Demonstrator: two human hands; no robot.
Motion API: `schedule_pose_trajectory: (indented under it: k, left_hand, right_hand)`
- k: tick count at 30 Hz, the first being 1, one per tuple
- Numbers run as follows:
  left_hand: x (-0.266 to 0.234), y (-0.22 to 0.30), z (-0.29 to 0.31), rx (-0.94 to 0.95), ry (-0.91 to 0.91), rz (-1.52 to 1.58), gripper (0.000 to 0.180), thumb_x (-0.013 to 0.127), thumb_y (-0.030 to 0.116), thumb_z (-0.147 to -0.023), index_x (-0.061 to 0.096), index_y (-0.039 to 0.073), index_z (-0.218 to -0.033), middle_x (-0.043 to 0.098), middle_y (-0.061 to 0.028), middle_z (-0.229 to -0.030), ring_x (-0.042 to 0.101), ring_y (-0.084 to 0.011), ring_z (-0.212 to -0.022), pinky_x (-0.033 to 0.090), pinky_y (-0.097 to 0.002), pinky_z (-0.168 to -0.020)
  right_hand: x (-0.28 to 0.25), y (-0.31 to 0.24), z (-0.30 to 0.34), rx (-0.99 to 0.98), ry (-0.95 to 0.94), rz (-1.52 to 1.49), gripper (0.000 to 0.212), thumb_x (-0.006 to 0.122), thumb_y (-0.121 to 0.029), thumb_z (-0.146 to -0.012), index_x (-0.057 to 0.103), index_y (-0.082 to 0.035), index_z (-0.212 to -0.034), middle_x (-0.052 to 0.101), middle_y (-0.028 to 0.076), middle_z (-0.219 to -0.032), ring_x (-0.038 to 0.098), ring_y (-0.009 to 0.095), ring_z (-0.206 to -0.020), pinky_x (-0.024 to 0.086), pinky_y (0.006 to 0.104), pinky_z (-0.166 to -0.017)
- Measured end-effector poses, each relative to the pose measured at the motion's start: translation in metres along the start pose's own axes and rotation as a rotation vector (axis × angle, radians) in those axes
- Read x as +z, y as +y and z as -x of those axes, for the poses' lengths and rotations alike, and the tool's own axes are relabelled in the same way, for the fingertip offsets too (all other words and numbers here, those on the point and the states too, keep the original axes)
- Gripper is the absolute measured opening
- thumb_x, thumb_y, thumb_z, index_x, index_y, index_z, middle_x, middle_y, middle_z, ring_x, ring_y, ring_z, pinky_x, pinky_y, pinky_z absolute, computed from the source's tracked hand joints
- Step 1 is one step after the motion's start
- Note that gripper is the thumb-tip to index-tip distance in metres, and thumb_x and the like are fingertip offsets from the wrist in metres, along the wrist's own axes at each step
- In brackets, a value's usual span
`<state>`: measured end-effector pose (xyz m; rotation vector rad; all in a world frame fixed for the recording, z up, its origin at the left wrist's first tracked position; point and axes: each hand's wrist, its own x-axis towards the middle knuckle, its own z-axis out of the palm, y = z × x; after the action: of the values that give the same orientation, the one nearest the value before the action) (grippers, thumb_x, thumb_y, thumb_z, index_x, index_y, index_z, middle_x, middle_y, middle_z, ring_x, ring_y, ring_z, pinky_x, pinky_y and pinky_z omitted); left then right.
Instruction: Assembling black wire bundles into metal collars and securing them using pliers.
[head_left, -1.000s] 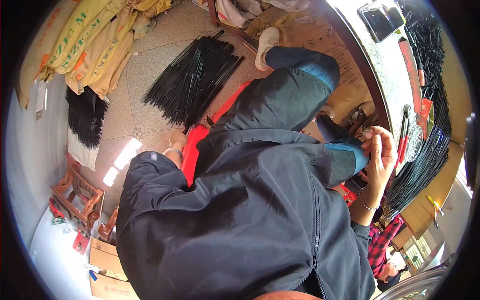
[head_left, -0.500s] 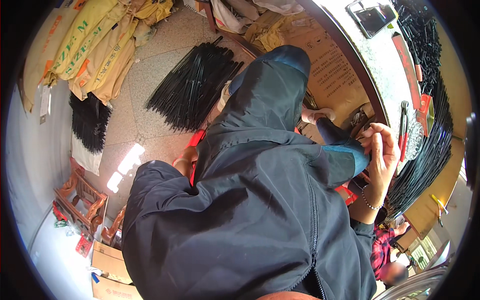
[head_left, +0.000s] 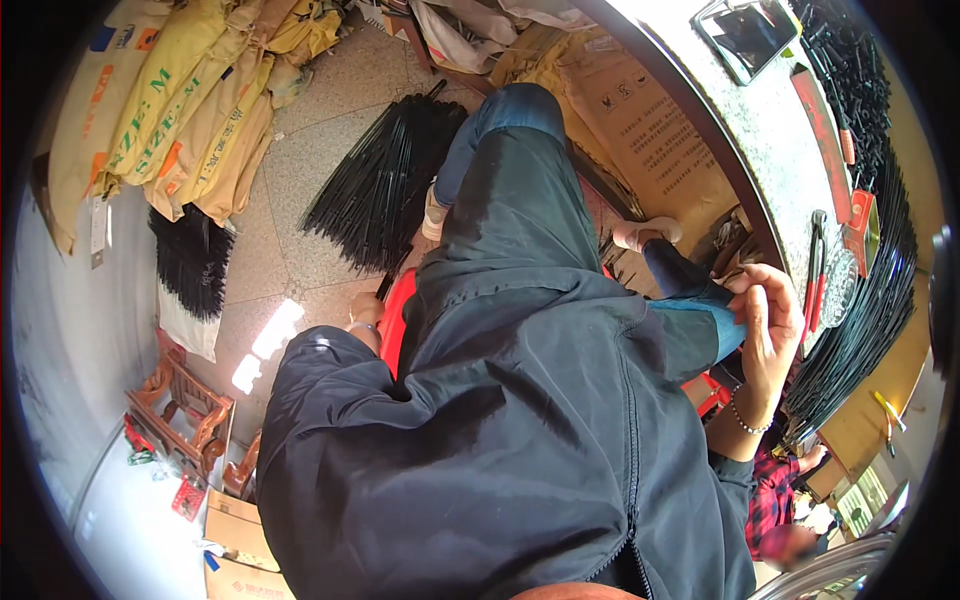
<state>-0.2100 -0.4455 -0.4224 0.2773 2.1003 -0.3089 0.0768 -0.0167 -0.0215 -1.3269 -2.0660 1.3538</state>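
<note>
Rods (head_left: pixel 375 195) partly behind leg (head_left: pixel 525 190); left hand (head_left: pixel 364 311) half-hidden, right hand (head_left: pixel 770 325) curled; cannot tell whether fingers (head_left: pixel 768 277) grasp anything.

Two black floor bundles (head_left: pixel 385 185), one phone (head_left: pixel 746 38) and one red-handled tool (head_left: pixel 818 295) show.

Your jacket (head_left: pixel 480 400) of smooth, softly shiny cloth, your matt denim jeans (head_left: pixel 520 105), glossy black rods (head_left: pixel 385 185), smooth red plastic seat (head_left: pixel 395 322), speckled table (head_left: pixel 755 130), matt cardboard (head_left: pixel 655 130), varnished wooden chair (head_left: pixel 212 432)

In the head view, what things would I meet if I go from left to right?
Carved wooden chair → left hand → pale shoe → second pale shoe → right hand → red-and-black hand tool → red box.
</note>
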Motion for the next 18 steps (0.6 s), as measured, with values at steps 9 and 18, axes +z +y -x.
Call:
schedule_pose_trajectory:
  k: [9,18]
  left_hand:
    - [-0.015,0.001,-0.003,-0.155,-0.011,0.203,0.025,0.049,0.009,-0.077,0.068,0.012,-0.093,0.067,-0.0137,-0.083,0.067,-0.0254,-0.074,0.052,-0.0358,-0.065]
    - [-0.028,-0.003,-0.016,-0.19,0.132,0.206,0.028,0.05,0.011,-0.077,0.068,0.012,-0.099,0.065,-0.0178,-0.089,0.065,-0.0279,-0.083,0.051,-0.0361,-0.071]
  right_hand:
    - [0.007,-0.002,-0.004,0.02,-0.011,-0.029,0.017,0.052,-0.009,-0.091,0.056,-0.002,-0.105,0.06,0.001,-0.086,0.051,0.004,-0.068,0.037,0.0159,-0.057]
    - [0.005,-0.002,-0.001,0.044,-0.005,0.002,0.016,0.052,-0.009,-0.09,0.057,-0.003,-0.105,0.06,0.0,-0.085,0.051,0.004,-0.067,0.037,0.0165,-0.056]
